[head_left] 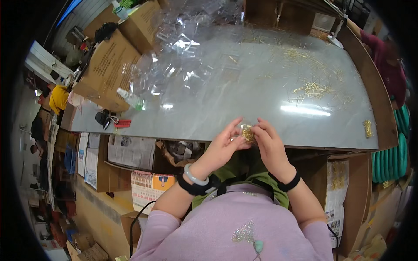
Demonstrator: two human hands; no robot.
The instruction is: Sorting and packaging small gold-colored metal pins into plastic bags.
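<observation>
Just above the table's near edge, my left hand point(227, 140) grips a small clear plastic box point(247, 133) with thin gold-coloured pieces in it. The fingers of my right hand point(266, 135) close in on the box from the other side, their tips bent at its edge. Whether they pinch a gold piece is too small to make out. Farther right on the grey table lies a loose pile of thin gold pin-like pieces point(314, 90). A small gold bundle point(368, 128) rests near the table's right end.
Clear plastic boxes point(180, 54) are heaped at the back left of the grey table point(209, 117). Cardboard cartons point(106, 69), a spray bottle point(130, 99) and a red tool point(123, 123) stand or lie at left. A person in a dark red top point(389, 65) is beyond the right wooden edge.
</observation>
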